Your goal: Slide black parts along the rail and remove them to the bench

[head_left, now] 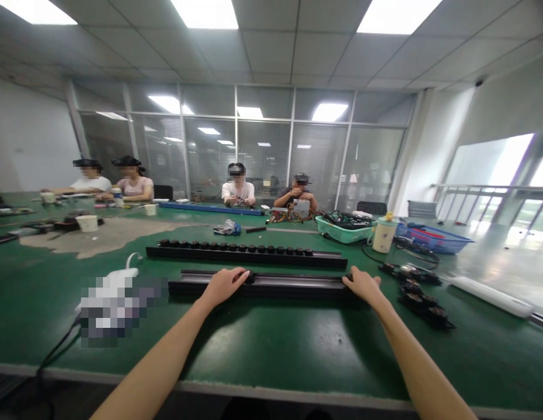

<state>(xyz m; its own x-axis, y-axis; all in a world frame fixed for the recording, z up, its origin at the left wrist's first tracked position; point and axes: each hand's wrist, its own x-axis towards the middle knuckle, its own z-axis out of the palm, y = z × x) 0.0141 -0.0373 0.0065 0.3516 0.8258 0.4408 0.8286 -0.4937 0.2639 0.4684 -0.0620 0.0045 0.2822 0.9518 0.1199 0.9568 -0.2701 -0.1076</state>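
At the near side of the bench, a smooth green mat (271, 344) ended in a pale trimmed edge. The person's left hand (225, 286) and right hand (361, 284) lay palm down towards the two ends of a long black extruded rail (263, 287), well apart, a placing that probably kept the stiff length steady between them. The fingers curved over its top, but this view could not settle whether they clamped the rail or merely rested on it. The rail lay flat on the mat, roughly parallel to the bench edge. Just beyond it sat a matching rail (245, 258) studded with a row of small, round black knobs, its alignment suggesting the pair were kept together deliberately. To the right lay chunky black connector blocks (423, 303), beside a smooth white tube (490, 297). Farther off stood a green plastic basket (344, 230) of tangled wires, a cream-coloured jug (384, 234) and a blue crate (433, 239). Across the bench, a co-worker (239, 189) in a white shirt sat among three others before a glazed partition (263, 134).
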